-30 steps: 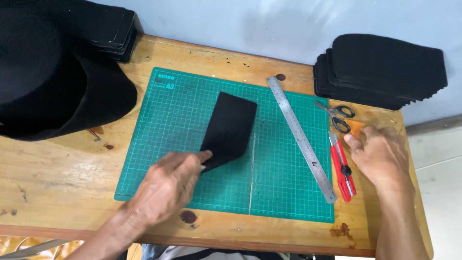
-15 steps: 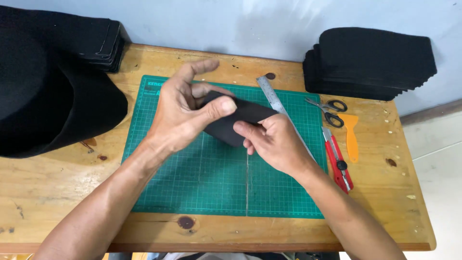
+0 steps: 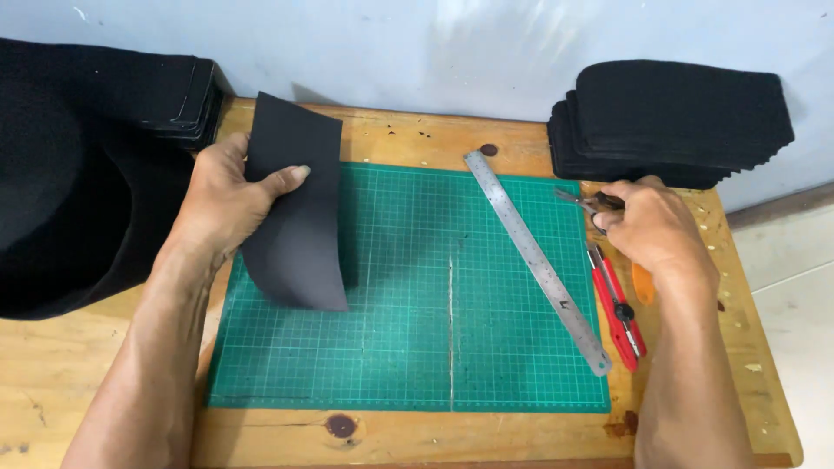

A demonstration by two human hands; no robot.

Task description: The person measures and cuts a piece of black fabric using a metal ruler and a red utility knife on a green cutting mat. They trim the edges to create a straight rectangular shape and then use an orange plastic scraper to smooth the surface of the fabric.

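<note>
The left hand (image 3: pixel 228 195) grips a black sheet (image 3: pixel 295 204) between thumb and fingers, holding it upright over the left edge of the green cutting mat (image 3: pixel 408 304), its lower edge close to the mat. The right hand (image 3: pixel 651 230) is curled over the handles of a pair of scissors (image 3: pixel 586 202) near the worktop's (image 3: pixel 391 430) right edge, their blades poking out toward the mat. A steel ruler (image 3: pixel 536 259) lies slantwise across the mat's right side, with a red utility knife (image 3: pixel 618 308) just beside it. A stack of black pieces (image 3: pixel 673 122) sits at the far right corner, and dark fabric (image 3: pixel 78 174) covers the left end.
</note>
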